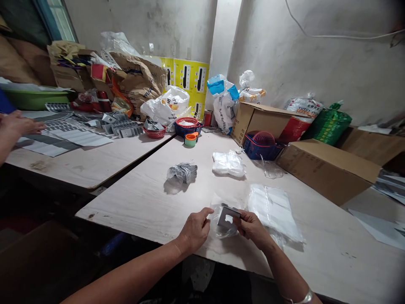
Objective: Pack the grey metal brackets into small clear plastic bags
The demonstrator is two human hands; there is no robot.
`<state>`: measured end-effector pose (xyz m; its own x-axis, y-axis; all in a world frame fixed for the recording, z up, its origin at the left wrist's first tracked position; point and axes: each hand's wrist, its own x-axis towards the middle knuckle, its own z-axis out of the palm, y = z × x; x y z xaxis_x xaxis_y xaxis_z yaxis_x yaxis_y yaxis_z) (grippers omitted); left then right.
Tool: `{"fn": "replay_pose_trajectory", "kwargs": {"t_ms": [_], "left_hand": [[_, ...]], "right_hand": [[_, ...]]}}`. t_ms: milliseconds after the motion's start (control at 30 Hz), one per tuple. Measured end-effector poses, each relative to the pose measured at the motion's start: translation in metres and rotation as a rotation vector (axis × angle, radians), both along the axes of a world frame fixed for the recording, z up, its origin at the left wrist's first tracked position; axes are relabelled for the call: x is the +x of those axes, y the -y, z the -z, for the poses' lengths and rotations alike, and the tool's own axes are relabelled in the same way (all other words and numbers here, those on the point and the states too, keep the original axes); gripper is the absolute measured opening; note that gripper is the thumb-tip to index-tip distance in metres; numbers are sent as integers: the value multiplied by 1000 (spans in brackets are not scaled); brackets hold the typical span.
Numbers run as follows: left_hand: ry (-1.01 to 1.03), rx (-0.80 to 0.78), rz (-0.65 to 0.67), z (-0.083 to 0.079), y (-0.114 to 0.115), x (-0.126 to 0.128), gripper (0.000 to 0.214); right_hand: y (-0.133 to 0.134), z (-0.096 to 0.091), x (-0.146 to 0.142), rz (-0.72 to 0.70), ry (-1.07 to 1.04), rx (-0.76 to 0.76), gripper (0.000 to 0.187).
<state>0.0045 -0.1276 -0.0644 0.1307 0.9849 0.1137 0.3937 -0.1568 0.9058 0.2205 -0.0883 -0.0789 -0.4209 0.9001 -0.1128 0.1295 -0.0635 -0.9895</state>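
Observation:
My right hand (252, 229) grips a grey folded piece with a cut-out (225, 216) by its right end. A clear plastic bag (223, 233) lies around and under that piece, just above the table. On the other side my left hand (195, 230) is closed in a pinch at the bag's left edge. Right of my right hand is a stack of flat clear bags (274, 207). Farther off, a bundle of grey pieces in clear plastic (182, 172) and a smaller pile of white plastic bags (228, 164) lie on the table.
Orange and green tape rolls (190, 139) sit near a blue basket (179, 130) at the table's far end. Cardboard boxes (332, 166) line the right side. A co-worker's hand (23, 124) is over grey sheets (63, 137) on the left table (76, 166).

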Motion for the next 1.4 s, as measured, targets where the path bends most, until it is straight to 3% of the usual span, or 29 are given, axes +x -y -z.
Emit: {"fn": "replay_pose_trajectory", "kwargs": {"t_ms": [100,233,400,533,667,800,900,1033,1133,1233,1400], "left_hand": [[-71,23,-10,3,4,1,19],[-199,106,-51,5,2,3,19],[-607,139,-77,-1,-2,8,10],[-869,200,-55,-8,-2,9,18],[-790,273,-112,-10,-7,8,24],[-424,155,-170,-4,-22,8,19],[-175,60,-127,3,-31,5,16],[-31,53,-6,5,-34,0,13],[-65,89,57,0,-33,-1,12],[-242,153,95,-6,-33,2,11],[-490,334,157,-6,-40,3,7]], "right_hand": [[1,-1,-3,13,11,7,26],[3,-4,-7,-6,18,16,27],[4,-6,-8,-13,55,40,27],[7,-9,-11,-16,99,75,25],[10,-12,-17,-82,170,171,20],[8,-9,-24,-87,256,240,16],[6,-5,-25,-64,302,261,13],[7,-4,-22,-45,356,266,15],[9,-7,-21,-46,345,281,16],[10,-8,-22,-45,311,286,13],[8,-11,-22,-28,148,94,19]]}}
